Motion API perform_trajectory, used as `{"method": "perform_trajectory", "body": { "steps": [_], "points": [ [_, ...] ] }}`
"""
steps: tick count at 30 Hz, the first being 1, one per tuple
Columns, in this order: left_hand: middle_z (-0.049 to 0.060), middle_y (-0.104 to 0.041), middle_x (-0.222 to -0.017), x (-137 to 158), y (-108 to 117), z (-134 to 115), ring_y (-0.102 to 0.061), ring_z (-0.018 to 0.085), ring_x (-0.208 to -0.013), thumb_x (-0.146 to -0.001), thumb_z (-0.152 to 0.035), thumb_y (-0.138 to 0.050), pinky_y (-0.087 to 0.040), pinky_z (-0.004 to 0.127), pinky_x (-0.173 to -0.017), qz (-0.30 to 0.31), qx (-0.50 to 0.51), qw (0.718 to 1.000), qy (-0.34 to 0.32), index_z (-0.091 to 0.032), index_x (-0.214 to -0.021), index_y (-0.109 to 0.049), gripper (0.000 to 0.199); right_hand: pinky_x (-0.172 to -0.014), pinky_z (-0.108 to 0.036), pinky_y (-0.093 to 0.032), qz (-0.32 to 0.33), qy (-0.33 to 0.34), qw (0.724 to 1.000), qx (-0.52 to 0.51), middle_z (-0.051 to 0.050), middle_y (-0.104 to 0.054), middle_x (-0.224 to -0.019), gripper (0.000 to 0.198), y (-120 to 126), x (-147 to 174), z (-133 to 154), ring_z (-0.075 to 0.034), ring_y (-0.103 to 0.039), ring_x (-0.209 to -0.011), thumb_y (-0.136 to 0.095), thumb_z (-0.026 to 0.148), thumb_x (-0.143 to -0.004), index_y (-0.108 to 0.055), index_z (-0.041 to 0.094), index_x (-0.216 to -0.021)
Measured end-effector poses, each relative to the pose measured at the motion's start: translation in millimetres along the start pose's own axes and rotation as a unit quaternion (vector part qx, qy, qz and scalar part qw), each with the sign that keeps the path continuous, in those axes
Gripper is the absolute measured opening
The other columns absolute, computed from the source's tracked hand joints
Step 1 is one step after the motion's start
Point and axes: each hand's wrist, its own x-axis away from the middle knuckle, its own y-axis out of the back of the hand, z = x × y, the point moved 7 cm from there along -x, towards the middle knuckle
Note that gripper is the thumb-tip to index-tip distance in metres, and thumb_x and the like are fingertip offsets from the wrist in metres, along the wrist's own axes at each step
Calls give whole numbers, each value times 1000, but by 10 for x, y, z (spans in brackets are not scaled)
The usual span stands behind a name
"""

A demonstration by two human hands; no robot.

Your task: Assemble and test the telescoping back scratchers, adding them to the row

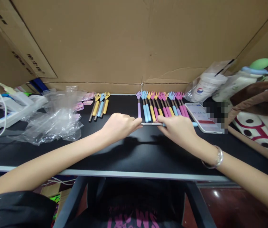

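Between my two hands a back scratcher with a metal rod and a light blue handle lies level above the black table. My left hand is closed around one end, so the head is hidden in it. My right hand is wrapped round the handle, whose blue tip sticks out on the right. Just behind my hands lies a row of back scratchers in purple, blue, yellow and pink, claws pointing away from me. Farther left are three more back scratchers, two yellow and one blue, with bare rods showing.
Clear plastic bags are heaped on the left, beside a white power strip with cables. To the right lie a phone, a bagged paper cup and a cloth bag. Cardboard walls stand behind.
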Motion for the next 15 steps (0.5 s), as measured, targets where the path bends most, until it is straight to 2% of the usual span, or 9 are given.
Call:
{"method": "perform_trajectory", "body": {
  "steps": [7, 15],
  "points": [
    [-1, -61, -57, -110, -40, -220, -57, 15, -48, -93, -35, -47, -14, 26, -43, -20, 40, 999, -32, -18, -80, -53, 22, -48, -25, -15, 14, 54, 998, -42, -3, -68, -67, 29, -56, 5, 284, -15, -57, -53, -36, 31, -91, -64, 22, -92],
    [1, -60, -59, -152, -63, -149, -56, 13, -50, -95, -35, -40, -20, 24, -44, -23, 39, 999, -29, -17, -77, -54, 29, -48, -25, -13, 2, 43, 999, -4, -4, -66, -65, 34, -36, -19, 180, -15, -56, -54, -32, 35, -92, -62, 22, -87]
  ]
}}
